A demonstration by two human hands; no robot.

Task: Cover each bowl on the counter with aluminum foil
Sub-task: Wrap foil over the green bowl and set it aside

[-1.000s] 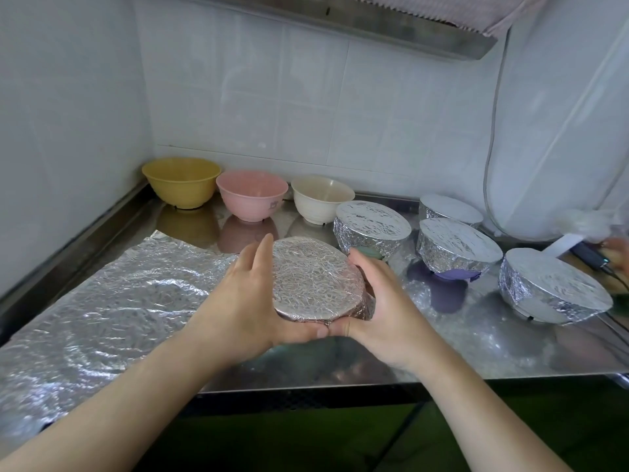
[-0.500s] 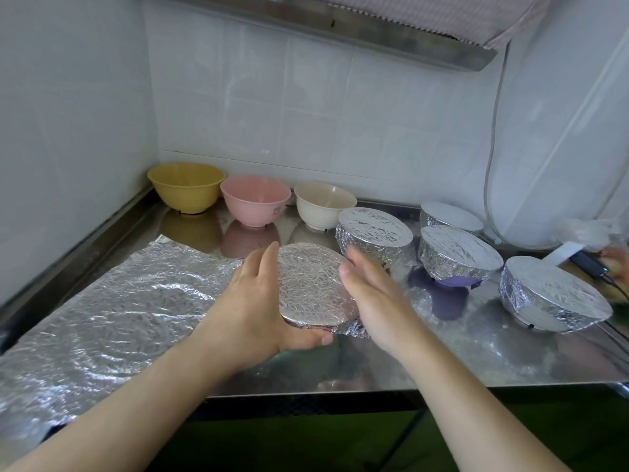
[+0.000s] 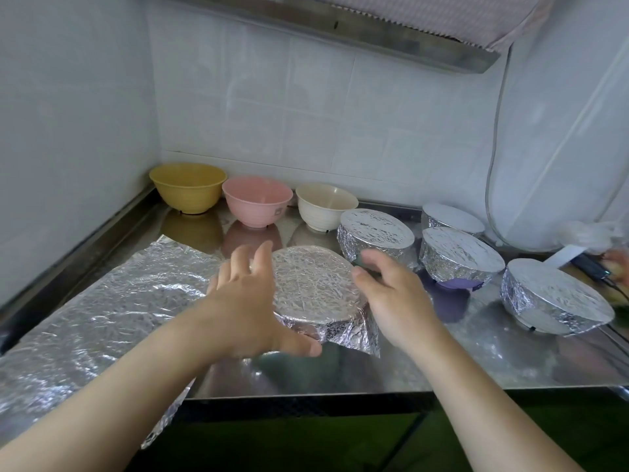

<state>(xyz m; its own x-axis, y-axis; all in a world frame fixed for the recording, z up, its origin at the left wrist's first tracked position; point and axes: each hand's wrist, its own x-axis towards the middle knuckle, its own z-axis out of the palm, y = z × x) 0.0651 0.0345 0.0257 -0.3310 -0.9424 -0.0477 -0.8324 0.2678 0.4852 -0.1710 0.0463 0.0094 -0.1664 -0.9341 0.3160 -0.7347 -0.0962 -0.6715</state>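
Note:
A foil-covered bowl (image 3: pixel 315 284) sits on the steel counter (image 3: pixel 459 362) between my hands, its foil skirt sticking out at the lower right. My left hand (image 3: pixel 248 311) is on its left side, fingers spread and loose, thumb under the near rim. My right hand (image 3: pixel 391 294) hovers beside its right rim with relaxed fingers, holding nothing. A large crinkled foil sheet (image 3: pixel 102 311) lies at the left. Along the back stand uncovered bowls: yellow (image 3: pixel 188 187), pink (image 3: pixel 257 201) and cream (image 3: pixel 326 206). Several bowls wrapped in foil (image 3: pixel 376 233) (image 3: pixel 459 258) stand at the right.
Tiled walls close off the back and left. A white cable (image 3: pixel 492 185) hangs at the right, above a dark device (image 3: pixel 592 269) at the counter's right edge. The counter's front edge (image 3: pixel 306 395) runs just below the bowl.
Both hands have loosened from the foil-covered bowl: the right has come off the rim to the right, and the left hand's fingers have lifted and spread. The bowl now rests on the counter.

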